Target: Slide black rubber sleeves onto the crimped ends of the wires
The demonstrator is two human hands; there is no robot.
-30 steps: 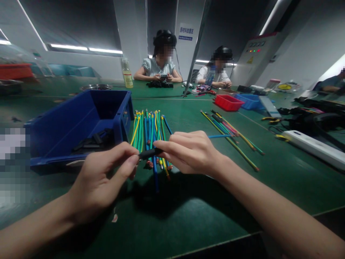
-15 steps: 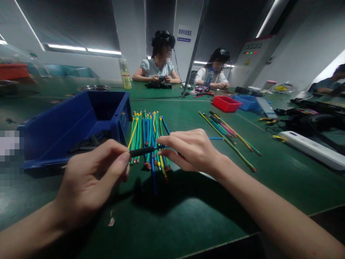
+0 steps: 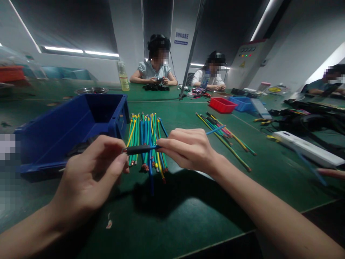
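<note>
Above the wire pile (image 3: 147, 138): left hand (image 3: 94, 176) pinches a black sleeve (image 3: 138, 149); right hand (image 3: 188, 149) grips the blue wire (image 3: 215, 130) entering it.

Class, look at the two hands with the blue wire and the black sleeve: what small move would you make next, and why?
Probably push the black sleeve a little further along the blue wire. The left hand pinches the sleeve's end, the right hand grips the wire just beside it, and the wire's far end sticks out past the right hand, so the sleeve seems only partly on.
</note>
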